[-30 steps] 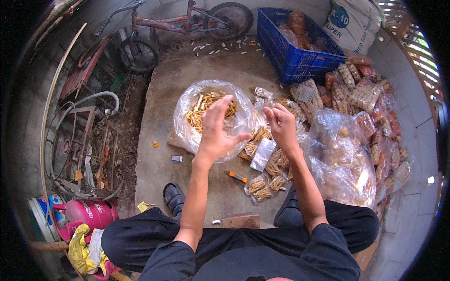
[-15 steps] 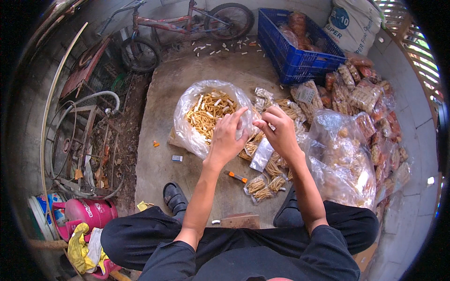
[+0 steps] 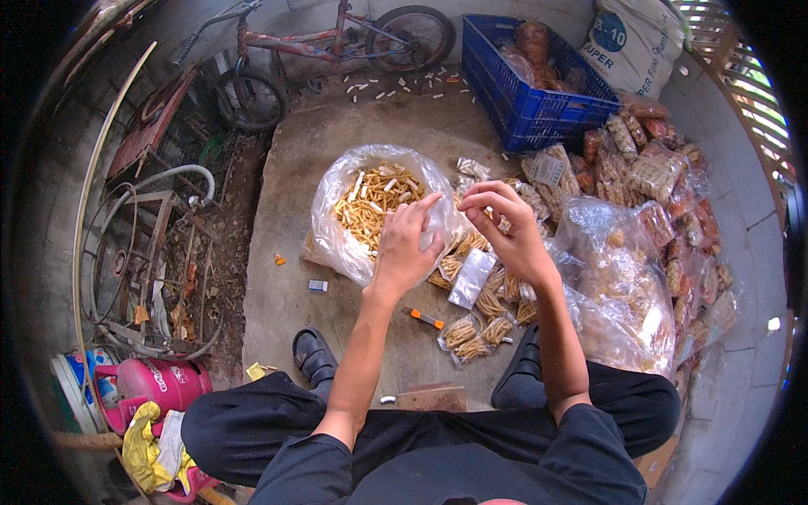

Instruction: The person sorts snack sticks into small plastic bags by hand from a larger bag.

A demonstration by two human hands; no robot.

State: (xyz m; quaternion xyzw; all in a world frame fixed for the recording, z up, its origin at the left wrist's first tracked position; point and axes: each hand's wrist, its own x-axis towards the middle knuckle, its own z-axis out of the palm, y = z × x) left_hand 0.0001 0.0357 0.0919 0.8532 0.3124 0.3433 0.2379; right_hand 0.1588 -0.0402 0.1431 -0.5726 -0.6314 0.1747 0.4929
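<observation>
Many sticks (image 3: pixel 370 209) point every way near left hand (image 3: pixel 404 246) and right hand (image 3: pixel 513 234), both spread.

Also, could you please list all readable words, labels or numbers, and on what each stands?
White sack: large print, wording not copied here.
Pink cylinder: white lettering, also not copied.
Pale label on clear bag: too small.
Small blue box: too small.
White bucket: print unclear.

A small, worn bicycle (image 3: pixel 339 38) with a reddish frame stands along the back wall. At the lower left, a pink gas cylinder (image 3: pixel 164 381) sits beside a white bucket (image 3: pixel 71 389), with a yellow cloth (image 3: pixel 141 461) (thoroughly crumpled) bunched near both.
</observation>
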